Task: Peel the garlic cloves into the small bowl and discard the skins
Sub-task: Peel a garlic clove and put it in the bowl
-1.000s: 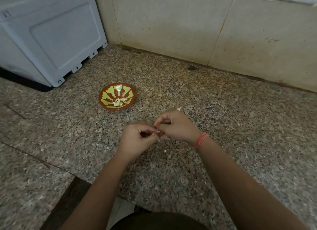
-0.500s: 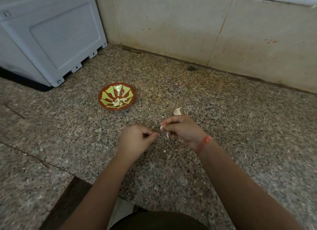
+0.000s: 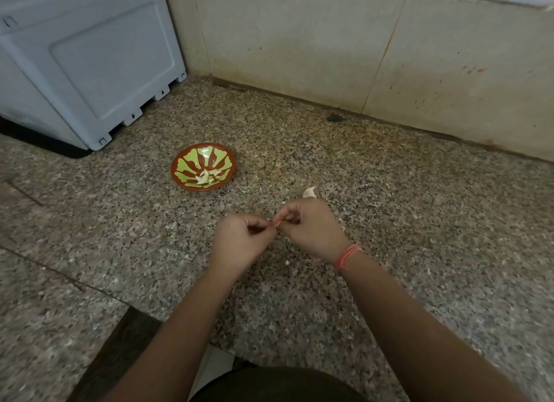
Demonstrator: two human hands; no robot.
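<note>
My left hand [image 3: 239,239] and my right hand [image 3: 311,230] meet fingertip to fingertip over the speckled granite counter [image 3: 419,221]. Between them they pinch a small garlic clove [image 3: 276,224], almost wholly hidden by the fingers. A small red bowl [image 3: 180,178] with a green pattern sits up and to the left of my hands; several pale peeled cloves [image 3: 207,176] lie in it. One unpeeled clove [image 3: 309,192] lies on the counter just beyond my right hand.
A white appliance [image 3: 90,65] stands at the back left on the counter. A tiled wall [image 3: 329,41] closes the back. Small bits of skin [image 3: 287,262] lie near my wrists. The counter's front edge runs below my forearms.
My hands had drawn slightly apart half a second ago, the right holding a pale piece; now they are back together, pinching at the same spot.
</note>
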